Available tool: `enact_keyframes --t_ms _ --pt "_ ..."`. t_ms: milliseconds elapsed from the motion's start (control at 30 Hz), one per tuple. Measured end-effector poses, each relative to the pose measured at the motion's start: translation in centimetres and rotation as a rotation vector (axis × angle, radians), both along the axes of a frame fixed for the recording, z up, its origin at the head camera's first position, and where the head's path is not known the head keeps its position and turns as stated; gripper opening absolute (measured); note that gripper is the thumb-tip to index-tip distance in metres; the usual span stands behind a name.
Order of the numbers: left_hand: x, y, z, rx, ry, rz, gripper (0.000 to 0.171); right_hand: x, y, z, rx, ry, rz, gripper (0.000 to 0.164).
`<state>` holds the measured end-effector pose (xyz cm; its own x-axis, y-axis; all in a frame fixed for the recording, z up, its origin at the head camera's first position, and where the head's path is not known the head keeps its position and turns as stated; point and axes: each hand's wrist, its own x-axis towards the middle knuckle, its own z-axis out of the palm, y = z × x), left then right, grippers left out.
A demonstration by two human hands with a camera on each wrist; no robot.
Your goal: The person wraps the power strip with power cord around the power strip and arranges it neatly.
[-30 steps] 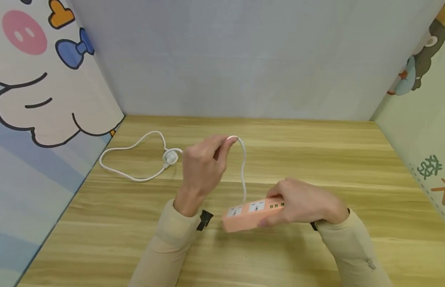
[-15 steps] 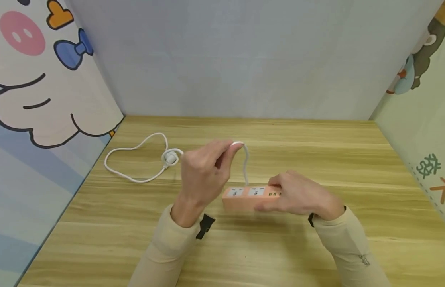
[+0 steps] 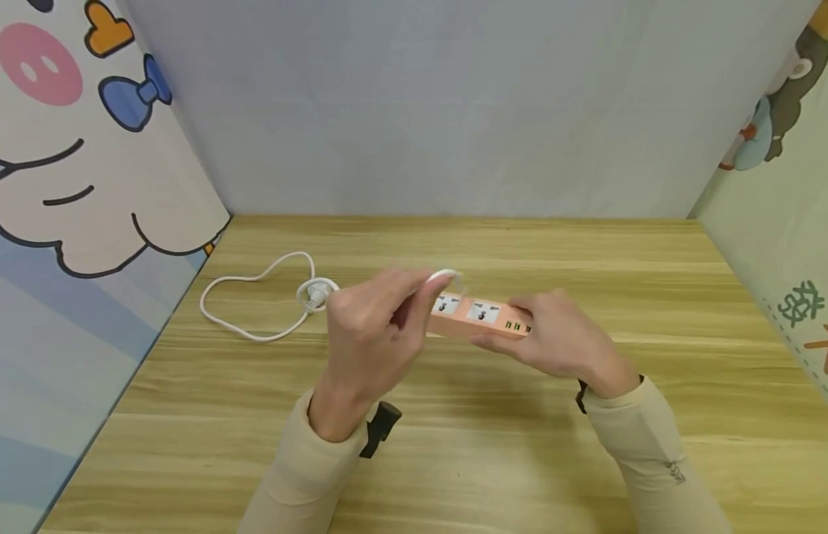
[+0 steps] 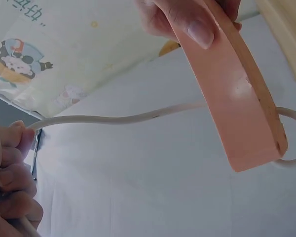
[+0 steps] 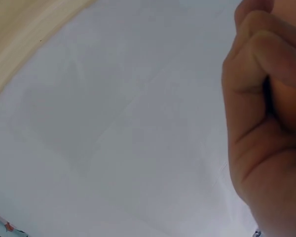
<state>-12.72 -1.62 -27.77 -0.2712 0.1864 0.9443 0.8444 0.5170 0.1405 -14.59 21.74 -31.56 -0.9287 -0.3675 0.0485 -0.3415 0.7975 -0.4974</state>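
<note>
My right hand [image 3: 566, 340] grips the right end of a peach-coloured power strip [image 3: 462, 326], thumb along its near side. White socket panels and small green USB ports face up on it. My left hand [image 3: 374, 337] pinches the strip's white cord [image 3: 446, 274] between thumb and fingertips, left of the strip. In the left wrist view the cord [image 4: 108, 119] runs from the left fingers [image 4: 15, 182] to behind the strip [image 4: 232, 94], and a loop shows past its end. The right wrist view shows only part of the curled right hand [image 5: 266, 118].
The cord's far part lies in a loop [image 3: 247, 338] on the wooden table [image 3: 454, 460] at left, with a white plug [image 3: 317, 294] inside a smaller coil. A grey-white wall [image 3: 427, 111] stands behind; cartoon-printed panels [image 3: 120, 178] flank the table.
The right hand has moved the power strip away from me, toward the back, closer to the left hand, and turned it slightly. The left hand keeps its pinch; the cord's loop has shifted slightly right.
</note>
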Motion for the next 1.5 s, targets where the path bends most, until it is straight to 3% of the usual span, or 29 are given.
enact_keyframes --t_ms 267,500,767,1067,1267,1500 --pt "0.9 0.1 0.7 0.01 0.014 -0.065 0.027 0.1 0.9 1.0 -0.069 0.062 -0.102 0.048" --pt "1.7 0.2 1.0 0.005 0.027 -0.154 0.028 0.4 0.7 1.1 -0.273 0.227 -0.221 0.042" --pt "2.1 0.1 1.3 -0.03 -0.041 -0.242 0.029 0.5 1.2 1.7 -0.332 0.22 -0.283 0.041" --pt "2.0 -0.3 1.3 -0.121 -0.199 -0.341 0.034 0.3 2.2 2.5 -0.358 0.271 -0.345 0.04" --pt "2.2 -1.0 1.3 -0.238 -0.391 -0.389 0.025 0.3 2.3 2.7 -0.354 0.314 -0.39 0.04" --pt "1.7 -1.8 1.4 -0.362 -0.614 -0.435 0.021 0.3 2.6 2.8 -0.426 0.339 -0.413 0.039"
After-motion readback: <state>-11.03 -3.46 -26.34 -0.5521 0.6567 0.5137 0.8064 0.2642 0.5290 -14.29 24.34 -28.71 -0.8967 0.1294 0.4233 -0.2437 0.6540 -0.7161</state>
